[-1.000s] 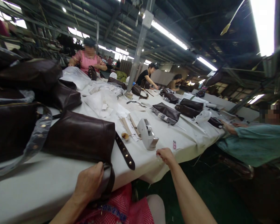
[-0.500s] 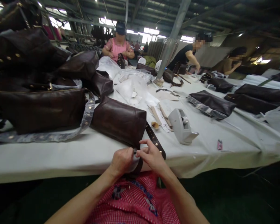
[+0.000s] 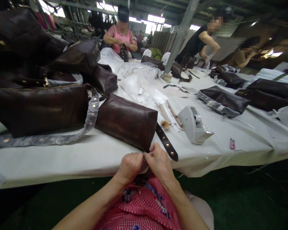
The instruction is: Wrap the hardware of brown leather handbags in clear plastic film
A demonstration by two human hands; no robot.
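Dark bags (image 3: 79,57) are heaped at the left of the white table (image 3: 69,163), behind a long zipped bag (image 3: 48,111) with a plastic-wrapped strap (image 3: 92,111). Clear plastic (image 3: 132,83) lies in the middle, near a post (image 3: 179,41). A tape dispenser (image 3: 190,124) stands right of the near bag (image 3: 127,119), with card strips (image 3: 174,113) just beside it and a pink item (image 3: 232,143) farther right. Across the table, a co-worker in pink (image 3: 116,33) holds a studded piece (image 3: 124,52).

The near bag lies at the front edge, its studded tab (image 3: 167,143) sticking out right. At its lower right corner the left hand (image 3: 131,166) is curled closed and the right hand (image 3: 159,163) has bent fingers, their fingertips meeting. Dark leather shows between them; what they pinch is too small to tell.
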